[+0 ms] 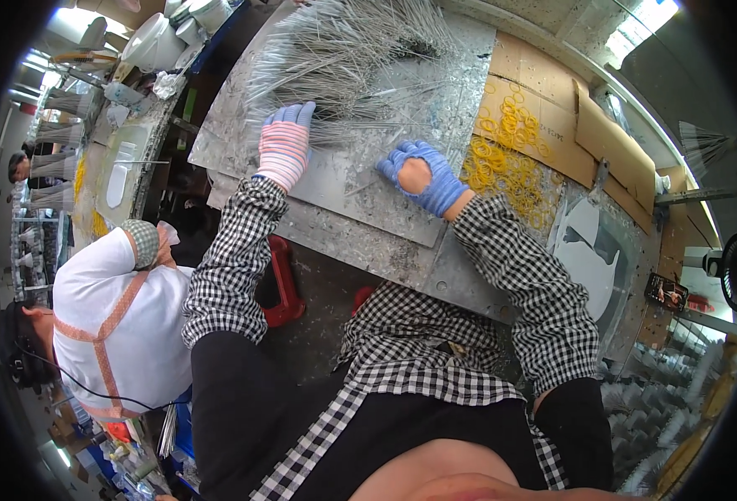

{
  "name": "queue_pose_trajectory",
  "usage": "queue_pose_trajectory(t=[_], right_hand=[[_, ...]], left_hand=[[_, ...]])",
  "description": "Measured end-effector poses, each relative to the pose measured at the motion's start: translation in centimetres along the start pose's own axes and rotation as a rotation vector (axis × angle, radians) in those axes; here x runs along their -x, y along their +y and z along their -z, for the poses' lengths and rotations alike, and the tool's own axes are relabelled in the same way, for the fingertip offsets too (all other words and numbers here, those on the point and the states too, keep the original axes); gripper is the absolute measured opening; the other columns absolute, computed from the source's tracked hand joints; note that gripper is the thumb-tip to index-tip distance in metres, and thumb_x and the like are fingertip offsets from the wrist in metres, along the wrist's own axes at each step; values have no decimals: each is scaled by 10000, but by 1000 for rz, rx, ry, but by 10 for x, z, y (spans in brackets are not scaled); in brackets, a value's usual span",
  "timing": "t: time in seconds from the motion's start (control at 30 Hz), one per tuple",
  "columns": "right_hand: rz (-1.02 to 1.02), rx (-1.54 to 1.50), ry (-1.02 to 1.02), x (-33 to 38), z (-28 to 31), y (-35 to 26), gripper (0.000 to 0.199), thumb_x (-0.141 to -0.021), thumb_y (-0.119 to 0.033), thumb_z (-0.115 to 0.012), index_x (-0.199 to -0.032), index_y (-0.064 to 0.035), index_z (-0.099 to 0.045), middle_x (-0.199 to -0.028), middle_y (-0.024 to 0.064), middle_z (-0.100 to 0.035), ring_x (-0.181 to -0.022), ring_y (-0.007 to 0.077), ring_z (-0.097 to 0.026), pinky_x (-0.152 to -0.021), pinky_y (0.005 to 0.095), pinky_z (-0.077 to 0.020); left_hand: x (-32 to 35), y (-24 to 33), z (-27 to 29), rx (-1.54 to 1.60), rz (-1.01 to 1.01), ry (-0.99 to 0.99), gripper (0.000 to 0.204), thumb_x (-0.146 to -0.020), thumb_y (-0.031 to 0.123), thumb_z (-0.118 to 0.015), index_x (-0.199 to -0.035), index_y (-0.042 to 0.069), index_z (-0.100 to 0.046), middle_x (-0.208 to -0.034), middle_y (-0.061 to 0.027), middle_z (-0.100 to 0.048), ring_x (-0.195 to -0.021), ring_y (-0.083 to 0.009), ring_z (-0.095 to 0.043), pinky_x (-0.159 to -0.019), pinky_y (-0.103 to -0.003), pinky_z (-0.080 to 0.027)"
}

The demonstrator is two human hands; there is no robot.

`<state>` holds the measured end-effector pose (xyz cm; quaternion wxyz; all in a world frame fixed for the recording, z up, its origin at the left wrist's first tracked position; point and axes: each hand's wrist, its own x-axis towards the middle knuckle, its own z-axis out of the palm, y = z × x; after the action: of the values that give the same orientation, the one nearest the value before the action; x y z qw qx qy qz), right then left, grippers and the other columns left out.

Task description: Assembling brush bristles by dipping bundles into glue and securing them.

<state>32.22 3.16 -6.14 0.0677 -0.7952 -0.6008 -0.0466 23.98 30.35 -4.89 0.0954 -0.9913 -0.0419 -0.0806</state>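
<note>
A big heap of thin, pale grey wire-like strands covers the far part of the metal-topped table. My left hand, in a pink-and-white striped glove with bluish fingers, lies at the heap's near left edge, its fingers stretched out over the strands. To the right, my right hand is in a blue glove that leaves a bare patch on its back. Its fingers are curled in above the flat sheet, and what they hold, if anything, is hidden. A few loose strands lie between both hands.
Many yellow rings lie on cardboard right of the heap. Beyond them is a white-coated tray. A co-worker in white is close on my left. A red stool-like frame stands below the table edge.
</note>
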Motion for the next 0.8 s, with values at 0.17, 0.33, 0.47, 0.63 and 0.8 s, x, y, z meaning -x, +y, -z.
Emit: queue_pose_trajectory(t=[0.17, 0.33, 0.47, 0.63, 0.8], right_hand=[[140, -115, 141, 12, 1, 15, 252, -857, -121, -571, -1094, -123, -654, -961, 86, -620, -948, 278, -614, -842, 405, -500], [47, -298, 360, -39, 37, 6, 266, -862, -82, -576, -1116, -130, -642, -950, 99, -611, -907, 302, -623, -811, 409, -517], [-65, -201, 183, -114, 59, 3, 269, -911, -93, -552, -1165, -145, -626, -996, 116, -630, -918, 302, -653, -808, 425, -545], [-57, -49, 147, -194, 39, 21, 269, -919, -177, -582, -1166, -187, -689, -1120, 122, -652, -1024, 299, -667, -876, 433, -554], [-184, -61, 54, -207, 12, 47, 338, -878, -267, -628, -1200, -291, -729, -1161, 122, -664, -1109, 307, -651, -928, 452, -543]], left_hand=[[3, -17, -7, 18, -62, 152, 823, -674, 206, -817, -1414, 171, -459, -1360, -128, -508, -1266, -338, -500, -1058, -475, -422], [-21, -27, -8, 168, -64, 233, 812, -646, 227, -832, -1376, 165, -481, -1354, -109, -532, -1287, -322, -494, -1069, -471, -405], [-38, -24, -13, 27, 35, 106, 786, -646, 220, -817, -1357, 129, -493, -1363, -93, -544, -1312, -298, -487, -1084, -459, -388], [-39, -22, -15, 13, 25, 188, 856, -638, 351, -870, -1366, 106, -492, -1383, -135, -522, -1290, -285, -505, -1087, -459, -381], [-39, -32, -1, 149, -93, 258, 622, -598, 180, -840, -1174, 126, -612, -1064, -76, -661, -1050, -292, -615, -930, -455, -444]])
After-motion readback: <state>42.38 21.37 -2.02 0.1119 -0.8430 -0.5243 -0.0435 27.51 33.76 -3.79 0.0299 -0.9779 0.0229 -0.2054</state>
